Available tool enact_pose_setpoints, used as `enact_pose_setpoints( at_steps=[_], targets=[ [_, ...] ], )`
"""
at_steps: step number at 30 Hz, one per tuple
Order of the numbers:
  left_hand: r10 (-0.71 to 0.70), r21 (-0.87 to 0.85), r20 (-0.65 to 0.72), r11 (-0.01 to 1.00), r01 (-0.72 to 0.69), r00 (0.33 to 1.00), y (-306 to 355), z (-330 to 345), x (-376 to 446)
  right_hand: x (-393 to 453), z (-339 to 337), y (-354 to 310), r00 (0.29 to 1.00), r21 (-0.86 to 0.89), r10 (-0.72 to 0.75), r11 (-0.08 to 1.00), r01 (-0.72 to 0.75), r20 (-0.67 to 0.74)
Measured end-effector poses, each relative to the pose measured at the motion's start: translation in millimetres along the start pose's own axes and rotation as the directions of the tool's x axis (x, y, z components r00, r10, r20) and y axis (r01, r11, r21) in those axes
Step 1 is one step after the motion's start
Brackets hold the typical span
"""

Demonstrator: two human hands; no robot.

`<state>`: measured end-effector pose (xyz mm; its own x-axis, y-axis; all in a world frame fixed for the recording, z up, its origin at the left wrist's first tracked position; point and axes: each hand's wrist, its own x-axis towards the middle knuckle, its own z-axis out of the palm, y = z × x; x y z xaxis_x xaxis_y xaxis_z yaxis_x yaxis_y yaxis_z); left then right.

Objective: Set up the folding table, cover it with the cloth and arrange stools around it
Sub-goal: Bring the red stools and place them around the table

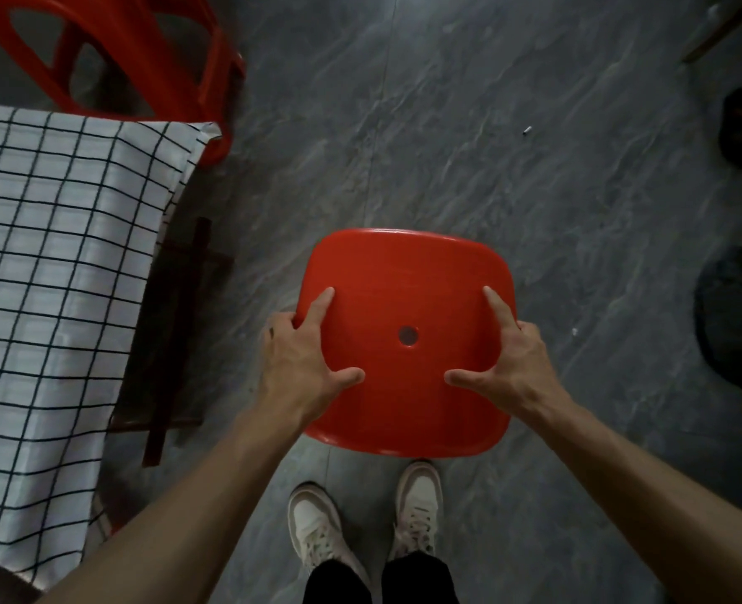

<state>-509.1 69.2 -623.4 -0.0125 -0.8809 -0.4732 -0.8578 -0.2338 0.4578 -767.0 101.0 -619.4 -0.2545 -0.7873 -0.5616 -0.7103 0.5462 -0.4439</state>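
Since the cloth already lies over the table at the left, its checked fabric hanging down the near edge, the setting-up and covering look finished, and what is left is the stools. One red stool stands at the far left, just beside the table's far corner. A second stool is in the middle, apart from the table to its right, right in front of the person's shoes. Both hands grasp its seat: the left hand on the left edge and the right hand on the right edge, thumbs on top, fingers spread over the rim. Whether its legs touch the floor cannot be told. By my judgement this stool has yet to be set against the table, and whether more stools wait is not shown.
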Motion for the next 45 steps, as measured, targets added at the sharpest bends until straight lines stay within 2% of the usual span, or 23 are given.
enact_pose_setpoints(
  at_steps=[12,20,27,30,36,40,45],
  targets=[
    [-0.012,0.009,0.025,1.0,0.012,1.0,29,29,-16,-4,-20,36,1.0,0.031,0.006,0.999,-0.005,-0.022],
    [0.06,0.011,0.032,0.998,-0.06,0.998,33,29,-5,-9,-17,49,0.998,0.043,0.035,0.999,-0.033,-0.056],
    [0.038,-0.015,0.025,0.999,-0.037,0.999,31,36,-18,-8,-26,50,0.999,-0.002,0.011,1.0,-0.011,-0.051],
    [0.059,-0.079,0.013,0.995,-0.058,0.998,25,37,-18,-10,-25,48,0.999,0.004,0.022,1.0,-0.022,-0.049],
    [0.109,-0.094,0.028,0.99,-0.105,0.994,22,39,-26,-27,-15,31,0.993,-0.091,0.04,0.995,-0.05,-0.11],
    [0.094,-0.147,-0.07,0.984,-0.104,0.993,12,28,-29,-40,-13,9,0.988,-0.141,-0.058,0.989,0.038,-0.142],
    [0.016,-0.11,-0.161,0.993,-0.034,0.987,-16,-7,-45,-62,-14,-42,0.978,-0.138,-0.2,0.972,0.19,-0.066]
  ],
)
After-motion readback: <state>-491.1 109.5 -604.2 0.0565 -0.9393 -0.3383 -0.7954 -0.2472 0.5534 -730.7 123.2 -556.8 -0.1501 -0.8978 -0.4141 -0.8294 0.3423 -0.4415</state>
